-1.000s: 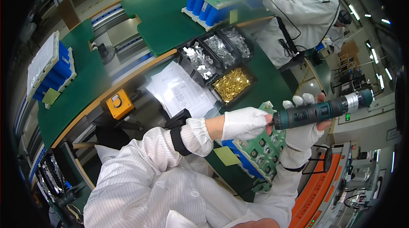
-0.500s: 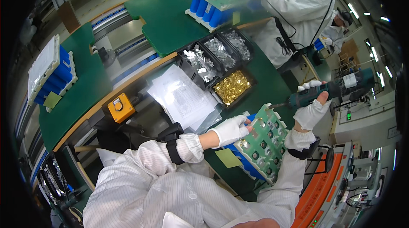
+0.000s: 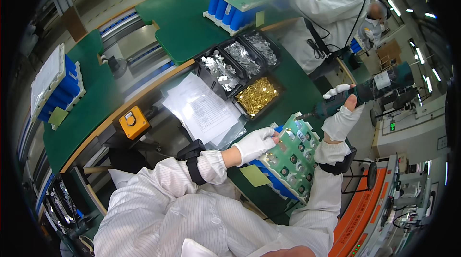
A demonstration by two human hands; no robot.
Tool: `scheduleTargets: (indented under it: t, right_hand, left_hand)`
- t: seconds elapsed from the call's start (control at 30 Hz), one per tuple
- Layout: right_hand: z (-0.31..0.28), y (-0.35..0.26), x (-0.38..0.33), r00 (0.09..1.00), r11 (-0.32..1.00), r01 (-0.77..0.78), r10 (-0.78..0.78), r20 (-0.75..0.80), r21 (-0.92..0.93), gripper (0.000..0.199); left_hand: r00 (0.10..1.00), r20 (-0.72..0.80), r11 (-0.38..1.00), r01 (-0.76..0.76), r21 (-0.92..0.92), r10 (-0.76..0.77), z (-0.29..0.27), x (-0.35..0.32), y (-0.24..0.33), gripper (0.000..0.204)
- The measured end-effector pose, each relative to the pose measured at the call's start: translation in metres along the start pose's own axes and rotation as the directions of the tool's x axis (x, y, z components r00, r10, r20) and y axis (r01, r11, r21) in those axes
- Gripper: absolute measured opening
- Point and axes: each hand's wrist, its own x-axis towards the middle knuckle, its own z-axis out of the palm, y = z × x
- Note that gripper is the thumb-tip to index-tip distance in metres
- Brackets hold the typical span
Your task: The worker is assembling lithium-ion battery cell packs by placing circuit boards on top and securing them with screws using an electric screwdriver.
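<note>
In front of me stands a battery pack (image 3: 293, 165) with blue cells beneath a pale green top plate dotted with round terminals. My left hand (image 3: 256, 145), in a white glove with bare fingertips, is closed on the pack's left edge. My right hand (image 3: 339, 121), gloved the same way, wraps round a dark teal power screwdriver (image 3: 367, 93). The tool lies nearly level, its bit at the plate's far corner; whether the tip touches a screw is too small to tell. A yellow-green paper note (image 3: 255, 176) hangs on the pack's near left side.
Beyond the pack are a bin of brass-coloured pieces (image 3: 257, 95) and black bins of silvery metal strips (image 3: 220, 71). Papers (image 3: 201, 108) lie left of them, near an orange button box (image 3: 134, 122). Other packs stand far off (image 3: 230, 14) and left (image 3: 57, 84). A co-worker (image 3: 331, 7) stands across.
The view has shifted slightly, so most things sit a little further left. The screwdriver's rear end is tilted slightly higher, its bit still at the same corner. Both hands keep their grips.
</note>
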Motion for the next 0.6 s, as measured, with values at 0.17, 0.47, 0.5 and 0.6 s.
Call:
scheduleTargets:
  t: [0.17, 0.47, 0.5, 0.6]
  right_hand:
    - [-0.010, -0.005, 0.006, 0.993, 0.995, 0.098, -0.100, 0.066, 0.028, 0.059]
    - [-0.006, -0.017, -0.005, 0.997, 0.993, -0.041, 0.034, 0.071, 0.106, 0.049]
    - [-0.004, -0.018, -0.004, 0.998, 0.991, -0.048, 0.042, 0.051, 0.126, 0.045]
    - [-0.006, -0.018, -0.003, 0.995, 0.976, -0.097, 0.094, 0.029, 0.193, 0.044]
  left_hand:
    - [1.000, 0.001, 0.989, -0.025, -0.148, 0.025, 0.006, 0.007, -0.006, 0.034]
    - [1.000, -0.004, 0.999, -0.002, -0.051, 0.002, 0.008, 0.010, 0.002, 0.033]
    - [1.000, 0.015, 0.999, 0.020, -0.032, -0.020, 0.007, 0.010, 0.005, 0.032]
    - [0.998, 0.014, 0.996, 0.056, -0.072, -0.055, 0.007, 0.011, 0.006, 0.032]
